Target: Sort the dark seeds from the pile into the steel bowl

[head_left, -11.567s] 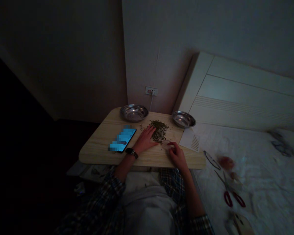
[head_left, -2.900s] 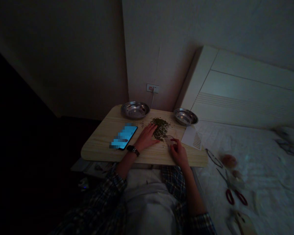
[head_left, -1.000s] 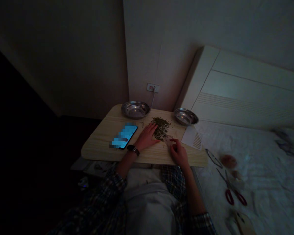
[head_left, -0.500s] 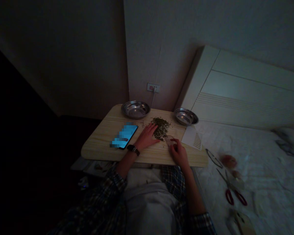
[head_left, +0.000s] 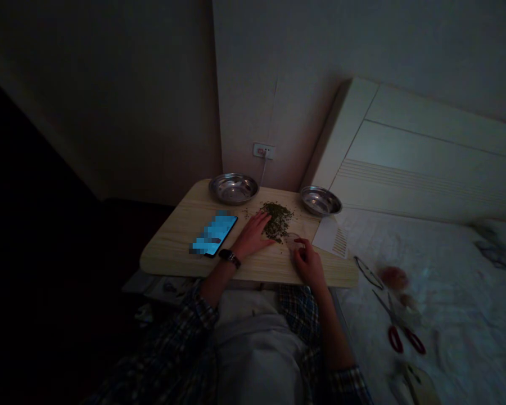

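A loose pile of small dark green bits, like beans or grains [head_left: 277, 218], lies spread on the wooden table [head_left: 177, 247]. Flat beside its left edge rests my left hand [head_left: 253, 235], fingers stretched out and fingertips touching the bits; a dark watch or band circles its wrist. My right hand [head_left: 308, 264] is closed at the near right of the pile, fingers curled on a thin see-through plastic piece [head_left: 293, 240]. Part of that piece is hidden under the fingers, and its exact kind cannot be made out.
Two steel bowls stand at the back, one left [head_left: 234, 189] and one right [head_left: 320, 201]. A lit phone [head_left: 215, 234] lies left of my hands. A white slotted card [head_left: 332, 237] sits at the right edge. Red-handled scissors [head_left: 396, 326] and glasses [head_left: 368, 273] lie on the bed.
Both hands stay almost in place. The see-through piece under my right hand shows a slightly different tilt; the pile looks the same.
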The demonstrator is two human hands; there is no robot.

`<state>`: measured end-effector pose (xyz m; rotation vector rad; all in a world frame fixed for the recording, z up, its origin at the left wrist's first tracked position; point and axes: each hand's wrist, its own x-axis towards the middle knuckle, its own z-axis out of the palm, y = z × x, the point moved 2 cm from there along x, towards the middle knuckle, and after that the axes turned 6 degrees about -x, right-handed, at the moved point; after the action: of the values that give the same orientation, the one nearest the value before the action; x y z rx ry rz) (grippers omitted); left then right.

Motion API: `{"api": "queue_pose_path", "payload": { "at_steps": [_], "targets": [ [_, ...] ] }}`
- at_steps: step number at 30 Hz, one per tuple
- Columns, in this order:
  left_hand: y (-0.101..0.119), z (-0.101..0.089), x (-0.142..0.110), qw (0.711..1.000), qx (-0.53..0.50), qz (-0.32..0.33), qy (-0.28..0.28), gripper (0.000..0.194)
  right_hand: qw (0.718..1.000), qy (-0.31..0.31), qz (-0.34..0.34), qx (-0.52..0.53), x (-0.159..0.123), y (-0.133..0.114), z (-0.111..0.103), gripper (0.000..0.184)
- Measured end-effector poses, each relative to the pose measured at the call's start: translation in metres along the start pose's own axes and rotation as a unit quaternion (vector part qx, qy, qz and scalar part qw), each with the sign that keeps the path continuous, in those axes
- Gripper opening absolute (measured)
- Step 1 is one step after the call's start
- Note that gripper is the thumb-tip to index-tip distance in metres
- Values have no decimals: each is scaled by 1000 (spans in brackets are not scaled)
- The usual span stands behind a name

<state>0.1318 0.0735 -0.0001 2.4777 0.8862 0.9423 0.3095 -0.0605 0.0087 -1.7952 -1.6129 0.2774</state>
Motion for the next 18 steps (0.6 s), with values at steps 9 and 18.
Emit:
{"api": "queue_pose_path", "payload": {
  "at_steps": [9, 18],
  "targets": [
    [1, -2, 1, 1000, -12, 6, 14, 68, 1000, 2, 5, -1, 0, 1, 0, 32],
    [13, -10, 2, 999, -24, 48, 3, 28, 1000, 2, 6, 7, 0, -1, -1, 31]
  ]
}}
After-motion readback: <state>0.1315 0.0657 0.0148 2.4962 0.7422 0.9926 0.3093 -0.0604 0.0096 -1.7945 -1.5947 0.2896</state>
